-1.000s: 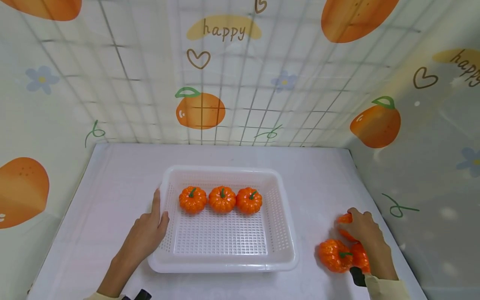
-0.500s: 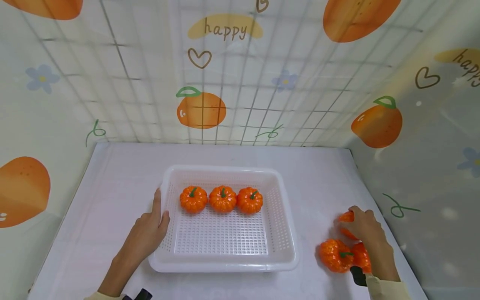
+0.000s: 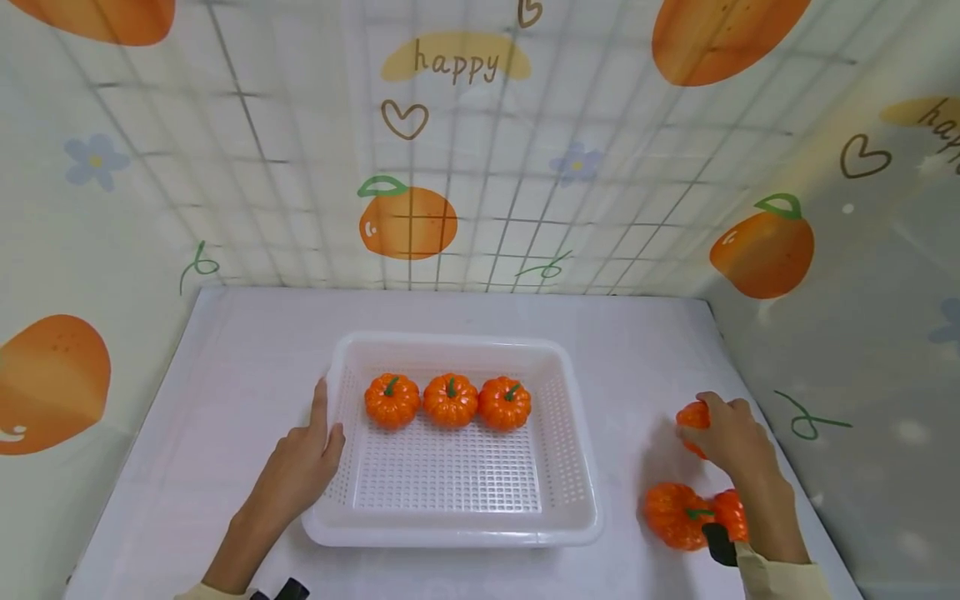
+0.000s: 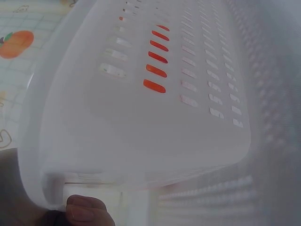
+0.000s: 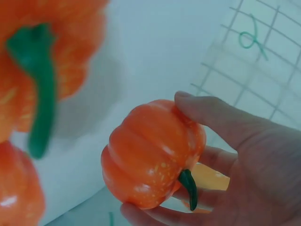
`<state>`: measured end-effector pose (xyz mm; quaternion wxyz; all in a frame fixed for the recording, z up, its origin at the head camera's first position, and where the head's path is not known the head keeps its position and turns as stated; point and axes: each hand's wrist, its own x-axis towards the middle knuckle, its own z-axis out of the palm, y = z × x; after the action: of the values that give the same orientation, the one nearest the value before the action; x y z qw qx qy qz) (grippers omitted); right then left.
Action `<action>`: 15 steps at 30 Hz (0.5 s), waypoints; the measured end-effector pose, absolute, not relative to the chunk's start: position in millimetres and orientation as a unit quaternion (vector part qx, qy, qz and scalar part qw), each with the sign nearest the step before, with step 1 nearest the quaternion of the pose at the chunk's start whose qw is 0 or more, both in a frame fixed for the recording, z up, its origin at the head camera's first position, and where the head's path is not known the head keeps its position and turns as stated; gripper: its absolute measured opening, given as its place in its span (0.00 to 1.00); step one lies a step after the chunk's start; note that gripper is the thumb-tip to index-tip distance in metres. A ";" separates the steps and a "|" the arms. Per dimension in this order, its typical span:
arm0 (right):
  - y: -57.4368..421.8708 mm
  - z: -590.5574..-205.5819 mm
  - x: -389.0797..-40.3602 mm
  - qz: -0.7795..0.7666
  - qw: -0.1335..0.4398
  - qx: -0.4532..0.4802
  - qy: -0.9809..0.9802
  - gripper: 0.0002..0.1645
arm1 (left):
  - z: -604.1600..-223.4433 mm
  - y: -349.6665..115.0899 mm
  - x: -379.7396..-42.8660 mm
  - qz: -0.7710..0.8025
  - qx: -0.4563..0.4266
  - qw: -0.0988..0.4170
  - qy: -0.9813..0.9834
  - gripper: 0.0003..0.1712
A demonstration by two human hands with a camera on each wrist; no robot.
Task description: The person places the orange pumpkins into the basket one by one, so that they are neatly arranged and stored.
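pumpkin (image 5: 146, 153): held between thumb and curled fingers of right hand (image 3: 731, 437), stem on palm side. grip ribs, not stem; raise clear of other pumpkins (image 3: 670, 518) near wrist. steady basket (image 3: 450, 537) with left hand (image 3: 296, 471), laying index and thumb straight at rim.

- On the desk (image 3: 247, 342) we see one basket (image 3: 457, 533).
- In its rear half we find three pumpkins (image 3: 450, 402).
- Right of it, two other pumpkins (image 3: 670, 515); behind these, a sixth pumpkin (image 5: 150, 153) in the right grip (image 3: 731, 435).
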<state>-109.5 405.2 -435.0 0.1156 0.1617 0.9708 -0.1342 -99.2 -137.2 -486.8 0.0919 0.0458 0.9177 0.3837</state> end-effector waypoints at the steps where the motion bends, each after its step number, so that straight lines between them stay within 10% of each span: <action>1: 402.9 -432.5 -109.5 -0.132 0.108 0.156 0.973 0.44 | -486.6 -136.7 -99.1 0.384 0.045 0.091 0.918 0.44; 15: 357.3 -399.7 -116.9 -0.125 0.037 0.090 0.987 0.40 | -486.3 -136.2 -99.1 0.383 0.042 0.091 0.918 0.45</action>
<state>-116.9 357.3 -399.7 0.0372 0.0901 0.9874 -0.1248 -99.1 -136.2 -486.3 0.0909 0.0421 0.9185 0.3825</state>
